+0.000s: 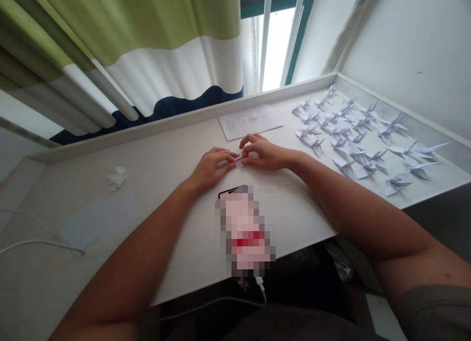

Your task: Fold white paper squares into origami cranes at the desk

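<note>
Between my two hands, low over the white table (176,159), is a small piece of folded white paper (239,161). My left hand (217,165) pinches its left side, with thumb and fingertips together. From the other side my right hand (259,152) closes thumb and index finger on it, the other fingers curled above. The fingers cover most of the paper, so its shape cannot be made out. Many finished white paper cranes (356,137) stand in loose rows to the right of my right hand.
A phone (245,228), blurred out, lies nearest me with a white cable (263,289) plugged in. Printed sheets (250,122) lie behind my hands. At left are white paper sheets (99,218), a crumpled tissue (117,178) and another cable (40,242). A raised rim borders the table's back.
</note>
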The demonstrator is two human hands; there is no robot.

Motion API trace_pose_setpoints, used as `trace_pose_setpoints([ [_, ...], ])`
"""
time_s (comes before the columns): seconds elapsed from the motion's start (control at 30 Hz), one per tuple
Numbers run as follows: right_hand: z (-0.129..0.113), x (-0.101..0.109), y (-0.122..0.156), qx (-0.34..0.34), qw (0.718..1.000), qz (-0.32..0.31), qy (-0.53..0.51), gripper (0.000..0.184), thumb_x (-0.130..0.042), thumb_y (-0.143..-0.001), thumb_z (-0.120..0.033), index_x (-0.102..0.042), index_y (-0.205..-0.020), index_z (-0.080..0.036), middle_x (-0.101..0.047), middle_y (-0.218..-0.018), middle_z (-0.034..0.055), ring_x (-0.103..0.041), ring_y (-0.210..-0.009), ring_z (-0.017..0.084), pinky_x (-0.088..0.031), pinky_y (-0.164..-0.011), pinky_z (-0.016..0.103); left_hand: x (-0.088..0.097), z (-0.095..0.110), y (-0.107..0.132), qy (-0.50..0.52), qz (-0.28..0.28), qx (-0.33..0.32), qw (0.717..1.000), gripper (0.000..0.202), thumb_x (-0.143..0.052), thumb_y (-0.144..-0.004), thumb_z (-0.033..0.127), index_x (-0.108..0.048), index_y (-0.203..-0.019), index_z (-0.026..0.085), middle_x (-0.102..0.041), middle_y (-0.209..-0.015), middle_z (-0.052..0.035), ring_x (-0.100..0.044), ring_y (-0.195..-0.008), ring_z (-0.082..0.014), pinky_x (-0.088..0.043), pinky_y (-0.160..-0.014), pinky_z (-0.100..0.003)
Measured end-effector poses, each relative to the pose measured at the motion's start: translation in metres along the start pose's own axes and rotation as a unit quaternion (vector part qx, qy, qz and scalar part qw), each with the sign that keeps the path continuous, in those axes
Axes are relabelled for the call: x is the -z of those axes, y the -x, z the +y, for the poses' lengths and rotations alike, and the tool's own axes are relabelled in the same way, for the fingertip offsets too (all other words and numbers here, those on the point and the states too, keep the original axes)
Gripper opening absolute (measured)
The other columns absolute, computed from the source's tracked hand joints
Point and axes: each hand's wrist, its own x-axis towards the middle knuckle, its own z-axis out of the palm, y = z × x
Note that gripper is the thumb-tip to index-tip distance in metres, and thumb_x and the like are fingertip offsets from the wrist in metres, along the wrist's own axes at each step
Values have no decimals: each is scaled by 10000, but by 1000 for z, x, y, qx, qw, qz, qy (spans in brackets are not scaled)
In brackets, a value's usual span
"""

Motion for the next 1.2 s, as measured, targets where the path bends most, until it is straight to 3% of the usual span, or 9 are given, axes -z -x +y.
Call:
trace_pose_setpoints([
  [0.17, -2, 4, 2, -6, 1000, 0, 3, 203, -674, -974, -393, -778, -921, -226, -616, -1296, 121, -509, -1276, 339, -378, -1165, 565, 0, 3, 1, 9, 7, 12, 1000, 54, -733, -933, 268, -786, -924, 255, -816, -1188, -50, -671, -1216, -271, -501, -1118, -519],
  [0.33, 2, 3, 4, 9, 1000, -11, -24, 167, -744, -922, -368, -814, -1037, -269, -607, -1360, 101, -489, -1343, 338, -352, -1204, 566, 0, 4, 1, 14, 8, 7, 1000, 93, -737, -928, 282, -807, -989, 271, -817, -1175, -46, -673, -1214, -272, -500, -1123, -518],
  [0.57, 5, 1, 2, 3, 999, -11, -37, 143, -739, -932, -374, -801, -904, -248, -624, -1348, 97, -489, -1338, 330, -378, -1191, 545, -1, 5, 0, 14, 8, 29, 999, 72, -727, -906, 272, -797, -891, 261, -817, -1182, -47, -669, -1217, -277, -497, -1124, -527],
  [0.77, 4, 2, 3, 10, 999, -13, -28, 144, -742, -927, -376, -793, -895, -246, -609, -1357, 98, -476, -1336, 331, -384, -1182, 541, -2, 12, 0, -6, 3, 45, 999, 75, -710, -900, 263, -776, -863, 260, -813, -1193, -39, -657, -1223, -280, -482, -1133, -528],
  [0.9, 1, 6, 6, 5, 999, 4, -32, 198, -701, -947, -388, -772, -867, -221, -660, -1250, 115, -544, -1255, 314, -415, -1141, 526, -2, 11, 2, 6, 11, 43, 999, 53, -724, -893, 268, -770, -913, 251, -807, -1175, -50, -663, -1212, -275, -484, -1123, -499],
  [1.07, 2, 8, 5, -31, 999, 15, -31, 176, -767, -856, -354, -708, -772, -212, -697, -1129, 110, -604, -1156, 308, -471, -1066, 482, -3, 9, 4, 6, 29, 66, 997, 243, -759, -871, 301, -748, -1110, 261, -781, -1175, -55, -696, -1145, -273, -506, -1086, -483],
  [1.2, 5, 8, 4, -46, 998, 37, -34, 181, -802, -808, -327, -715, -920, -214, -711, -1073, 94, -637, -1038, 289, -516, -958, 451, -3, 11, 3, 10, 22, 60, 998, 287, -751, -883, 296, -743, -1170, 280, -792, -1192, -45, -699, -1175, -270, -502, -1107, -486],
])
